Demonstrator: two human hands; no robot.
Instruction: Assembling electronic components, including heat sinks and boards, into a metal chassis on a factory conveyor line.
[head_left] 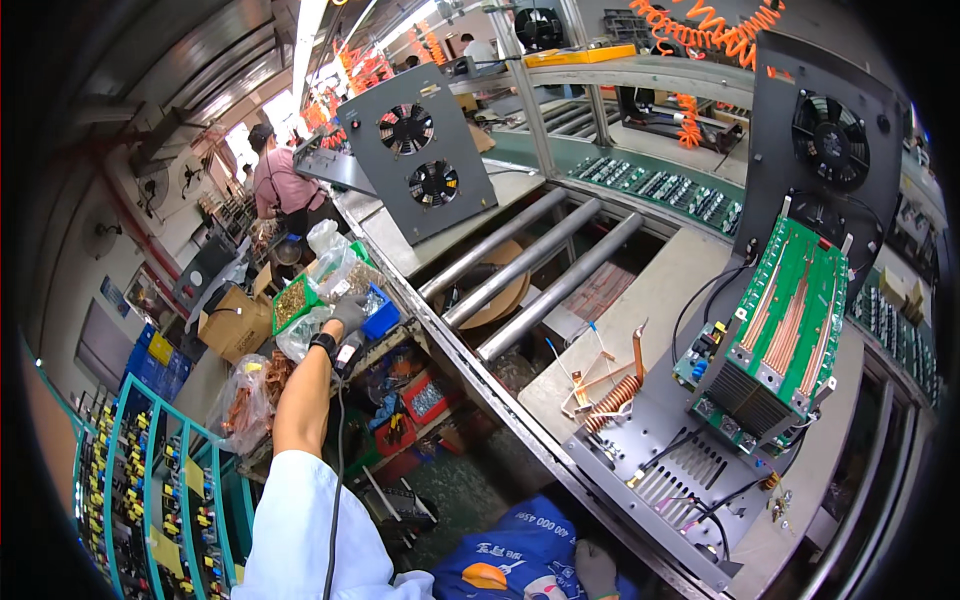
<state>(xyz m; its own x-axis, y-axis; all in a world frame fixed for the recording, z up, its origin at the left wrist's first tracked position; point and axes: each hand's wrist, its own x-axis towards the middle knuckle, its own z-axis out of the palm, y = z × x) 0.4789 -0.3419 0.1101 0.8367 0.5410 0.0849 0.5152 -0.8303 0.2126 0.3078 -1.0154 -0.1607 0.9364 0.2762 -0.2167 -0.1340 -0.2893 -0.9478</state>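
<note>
My left hand (pixel 347 314), in a grey glove with a dark watch at the wrist, reaches out to the small parts bins beside the line. It is between a green bin (pixel 292 302) of small brass-coloured parts and a blue bin (pixel 381 314). Its fingers are hidden, so any hold is unclear. Just under the wrist is a dark handheld tool (pixel 349 352), with a black cable (pixel 337 480) hanging down. My right hand (pixel 597 568), also gloved in grey, is low beside my blue apron (pixel 515 550); its grip cannot be made out.
On the line at right stands an opened grey chassis (pixel 660 480) with a green circuit board (pixel 790 310) and a copper coil (pixel 612 403). Metal rollers (pixel 525 262) lead to a fan panel (pixel 418 150). A teal rack (pixel 150 480) is at lower left; another person (pixel 285 180) stands beyond.
</note>
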